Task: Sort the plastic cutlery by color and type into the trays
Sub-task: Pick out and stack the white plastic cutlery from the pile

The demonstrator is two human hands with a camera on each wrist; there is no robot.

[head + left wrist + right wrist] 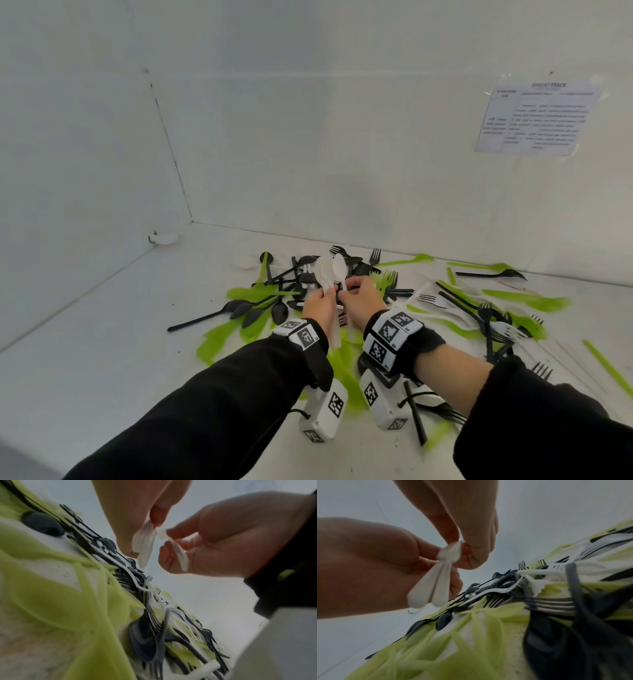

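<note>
- The white tabletop point(102, 325), boxed in by white walls, carries everything.
- A jumbled pile of green, black and white plastic cutlery point(342, 308) sprawls across it, beneath both hands.
- The left hand point(320, 305) grips a bunch of white plastic spoons point(324, 270), bowls upward.
- The right hand point(361, 298) pinches 1 white plastic spoon point(340, 265) by its handle, just beside that bunch.
</note>
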